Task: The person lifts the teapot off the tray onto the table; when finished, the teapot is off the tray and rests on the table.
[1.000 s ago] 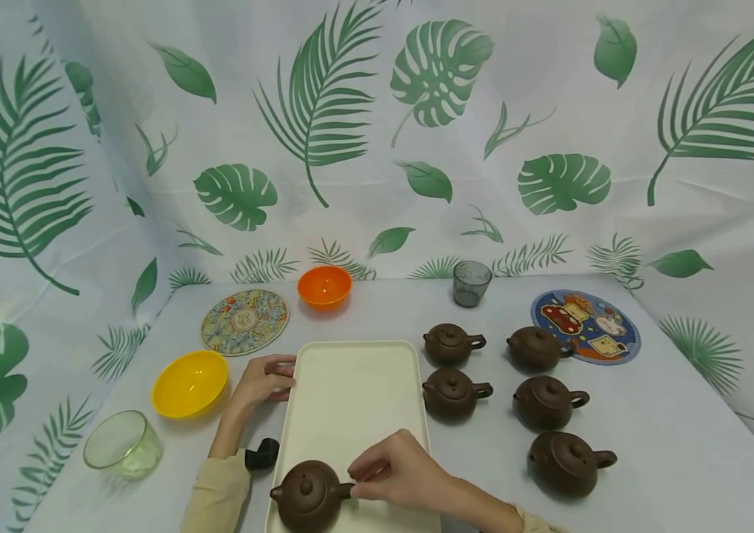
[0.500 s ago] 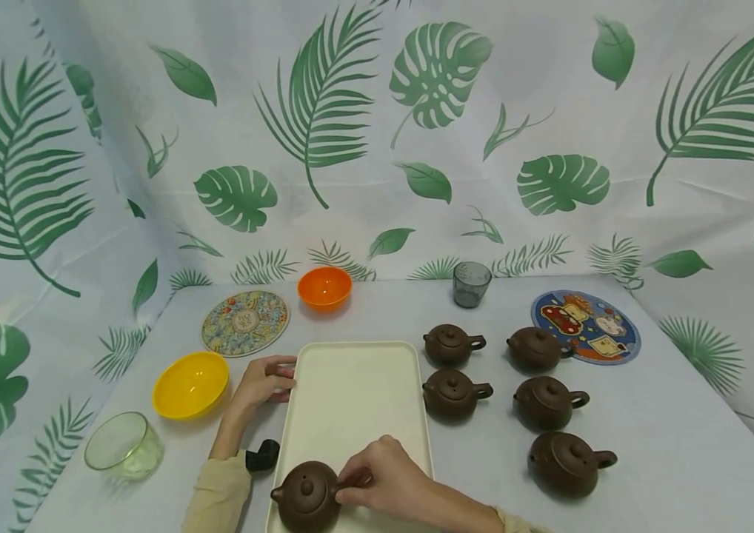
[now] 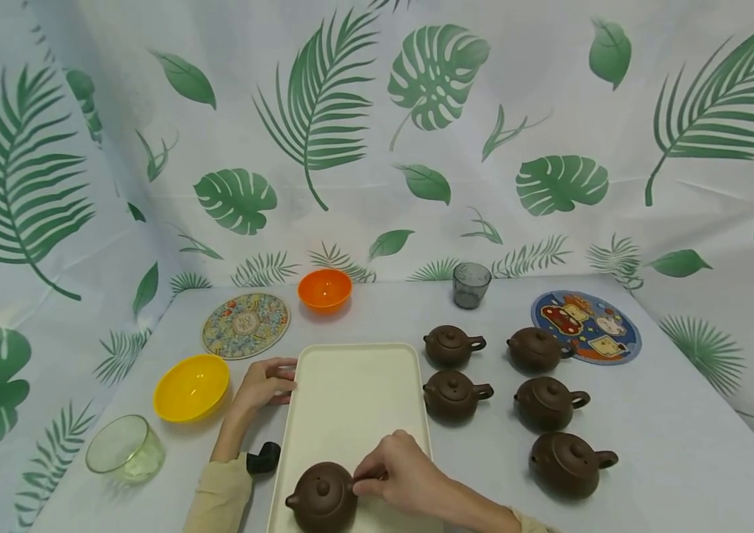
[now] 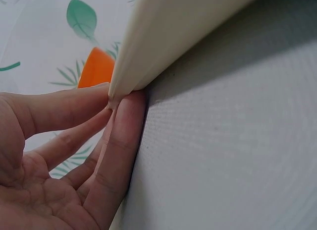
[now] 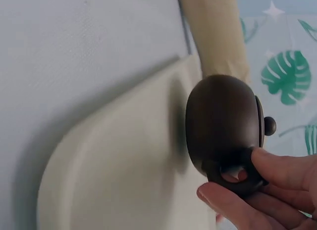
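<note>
On the near end of the cream tray [image 3: 350, 400], your right hand [image 3: 404, 474] pinches the loop handle of a brown teapot [image 3: 321, 496]. From the right wrist you see thumb and fingertips [image 5: 277, 168] closed around that handle, with the round body and the knob of the lid lying just beyond the grip, towards your left. The pot sits upright on the tray, its spout pointing away from your right hand, towards your left sleeve [image 3: 217, 496].

Your left hand [image 3: 264, 383] lies at the far left edge of the same tray; its fingers [image 4: 121, 136] are fairly straight and pressed together against the rim, touching it without wrapping round it. An orange bowl [image 4: 96, 66] shows just beyond those fingers.

To the right of your right hand, off the tray, five more brown teapots [image 3: 546, 403] stand in two columns on the grey table [image 3: 670, 444], handles to the right. Beyond them lie a round mat with cartoon pictures [image 3: 586, 324] and a dark grey cup [image 3: 471, 284]. To the left of your left hand sit a yellow bowl [image 3: 191, 386], a clear glass bowl [image 3: 125, 448] and a patterned round mat [image 3: 246, 323]. Neither mat shows writing you can read at this size, and no label shows on the pots. A small black object [image 3: 262, 458] lies beside your left wrist.
</note>
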`<state>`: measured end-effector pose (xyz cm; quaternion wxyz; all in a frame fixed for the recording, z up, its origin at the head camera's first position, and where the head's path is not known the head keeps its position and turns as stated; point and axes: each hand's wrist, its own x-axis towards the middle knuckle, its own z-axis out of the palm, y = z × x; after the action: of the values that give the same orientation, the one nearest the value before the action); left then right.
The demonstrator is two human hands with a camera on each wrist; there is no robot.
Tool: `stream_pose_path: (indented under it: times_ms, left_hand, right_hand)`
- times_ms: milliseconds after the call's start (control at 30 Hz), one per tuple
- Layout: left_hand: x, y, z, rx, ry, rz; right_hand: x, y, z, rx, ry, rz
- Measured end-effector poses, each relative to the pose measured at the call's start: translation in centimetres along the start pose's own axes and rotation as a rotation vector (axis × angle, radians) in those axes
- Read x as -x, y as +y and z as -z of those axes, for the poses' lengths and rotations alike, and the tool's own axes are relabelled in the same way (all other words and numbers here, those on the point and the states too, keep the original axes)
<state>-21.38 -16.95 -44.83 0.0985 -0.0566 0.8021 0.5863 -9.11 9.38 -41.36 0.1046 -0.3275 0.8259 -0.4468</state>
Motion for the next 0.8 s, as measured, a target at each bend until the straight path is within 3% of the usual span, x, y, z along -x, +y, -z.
stream_pose_path:
  times_ms: [167,467,633,800]
  left_hand:
    - [0.0,0.1,-0.1,-0.004,0.000,0.014]
    - [0.1,0.2,0.0,0.021,0.009,0.043]
    - [0.0,0.1,-0.1,0.019,0.009,0.045]
    - [0.0,0.0,-0.2,0.017,0.023,0.055]
  right_hand:
    - [1.9,0.7,3.3,-0.060,-0.007,0.011]
    - [6.0,3.4,9.6,-0.012,-0.003,-0.126]
    - [8.2,5.0,11.5,0.000,0.007,-0.193]
    - [9.4,5.7,12.5,0.015,0.016,-0.201]
